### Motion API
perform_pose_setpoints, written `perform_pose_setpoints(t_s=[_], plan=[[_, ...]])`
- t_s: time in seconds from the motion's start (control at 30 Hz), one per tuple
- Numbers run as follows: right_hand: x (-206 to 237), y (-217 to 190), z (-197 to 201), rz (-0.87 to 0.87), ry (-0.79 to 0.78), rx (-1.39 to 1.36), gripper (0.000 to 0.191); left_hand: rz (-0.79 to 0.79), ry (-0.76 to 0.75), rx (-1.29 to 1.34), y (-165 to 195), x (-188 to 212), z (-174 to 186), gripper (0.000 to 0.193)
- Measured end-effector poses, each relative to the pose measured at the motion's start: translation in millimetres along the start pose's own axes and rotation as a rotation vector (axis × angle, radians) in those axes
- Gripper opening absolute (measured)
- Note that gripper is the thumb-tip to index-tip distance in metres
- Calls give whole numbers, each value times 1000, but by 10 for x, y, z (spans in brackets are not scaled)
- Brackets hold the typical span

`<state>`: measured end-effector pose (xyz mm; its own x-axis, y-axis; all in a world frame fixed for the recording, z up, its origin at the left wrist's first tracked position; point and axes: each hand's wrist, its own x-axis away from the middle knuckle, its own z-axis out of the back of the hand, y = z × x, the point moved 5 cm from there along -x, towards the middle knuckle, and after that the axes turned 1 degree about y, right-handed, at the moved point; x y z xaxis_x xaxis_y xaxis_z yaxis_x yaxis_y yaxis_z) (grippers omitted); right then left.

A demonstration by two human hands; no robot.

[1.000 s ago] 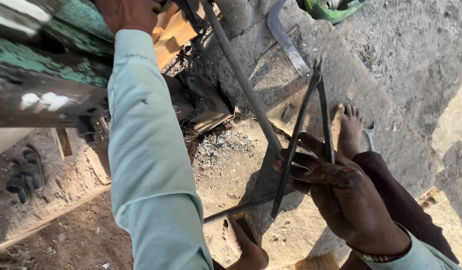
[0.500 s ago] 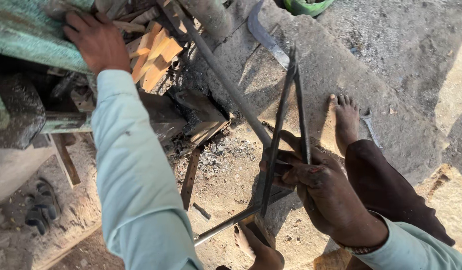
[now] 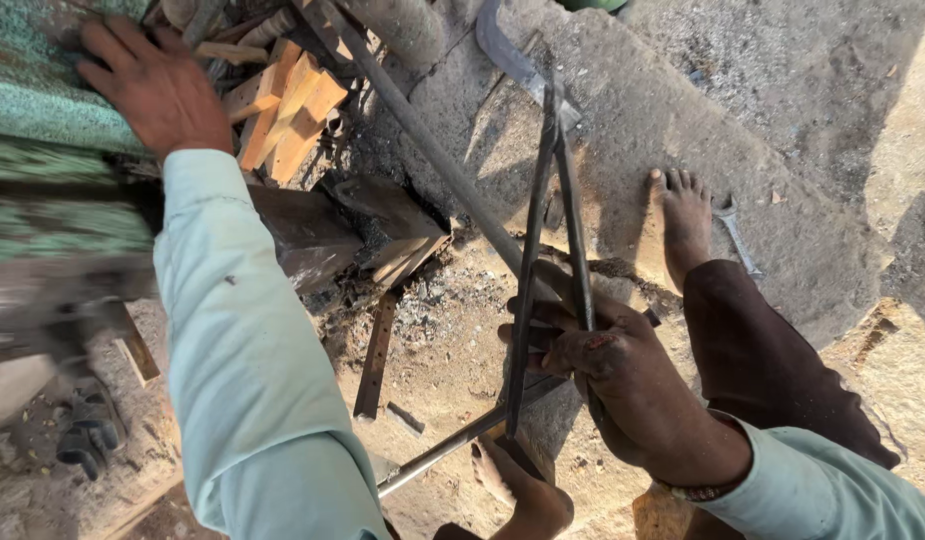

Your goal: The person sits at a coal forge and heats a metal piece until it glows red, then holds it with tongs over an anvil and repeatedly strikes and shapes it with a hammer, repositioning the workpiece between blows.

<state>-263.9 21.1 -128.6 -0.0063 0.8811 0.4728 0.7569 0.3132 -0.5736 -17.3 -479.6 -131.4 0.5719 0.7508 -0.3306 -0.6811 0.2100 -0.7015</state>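
My right hand point(image 3: 612, 375) grips a pair of long dark metal tongs point(image 3: 542, 240) by the two handles, which run upward to a curved metal blade point(image 3: 502, 50) on the stone. My left hand point(image 3: 157, 85) lies palm down on a green worn surface point(image 3: 42, 110) at the upper left, fingers spread, beside a pile of wooden blocks point(image 3: 287, 105). A long iron rod point(image 3: 422, 135) runs diagonally from the top centre toward my right hand. A second thin rod point(image 3: 452, 445) lies under my left foot point(image 3: 517, 490).
My right foot point(image 3: 682, 220) stands bare on the grey stone slab point(image 3: 782, 150), with a small spanner point(image 3: 734, 232) beside it. Ash and coal bits point(image 3: 422, 295) lie by a dark metal block point(image 3: 302, 230). A flat metal strip point(image 3: 374, 355) rests on the dirt.
The view has shifted down and right, bringing my left hand on the green surface fully into sight. My right hand keeps its hold on the tongs, which now stand more upright.
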Motion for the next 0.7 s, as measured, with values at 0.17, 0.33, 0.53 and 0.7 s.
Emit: perform_pose_setpoints(t_s=[0.17, 0.33, 0.53, 0.7], plan=[[-22, -63, -18, 133, -69, 48, 59, -62, 35, -42, 29, -16, 7, 48], [-39, -38, 10, 128, -52, 87, 73, 3, 107, -109, -5, -7, -82, 47], [-19, -98, -32, 322, -126, 176, 85, -59, 142, -117, -5, 47, -51, 47], [-58, -24, 20, 82, 48, 215, 57, -26, 33, -68, 34, 21, -61, 55]])
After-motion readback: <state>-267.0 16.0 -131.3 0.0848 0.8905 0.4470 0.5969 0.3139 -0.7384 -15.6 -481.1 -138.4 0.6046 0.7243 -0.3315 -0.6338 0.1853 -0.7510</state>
